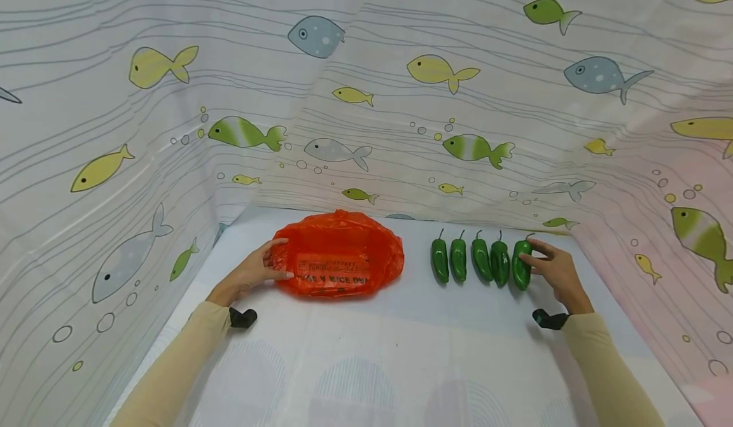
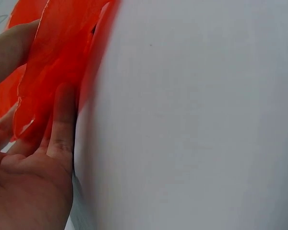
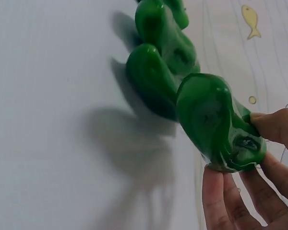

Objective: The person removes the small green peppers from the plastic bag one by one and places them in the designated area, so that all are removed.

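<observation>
An open red plastic bag [image 1: 333, 285] with dark printing lies on the left part of the table. My left hand [image 1: 254, 270] holds its left side, fingers and thumb around the thin plastic [image 2: 57, 52]. At the right end of a row, my right hand [image 1: 552, 266] pinches a glossy green pepper [image 1: 522, 265] between thumb and fingers. Seen from the right wrist, this pepper [image 3: 206, 115] is raised, its shadow falling apart from it on the table. Directly left of it stands the nearest other green pepper [image 1: 500, 265].
More green peppers [image 1: 458, 260] line up to the left, stems pointing to the back. The white table [image 1: 395, 344] meets fish-printed sheeting [image 1: 401, 160] at the back and both sides. A black band mount sits on each wrist.
</observation>
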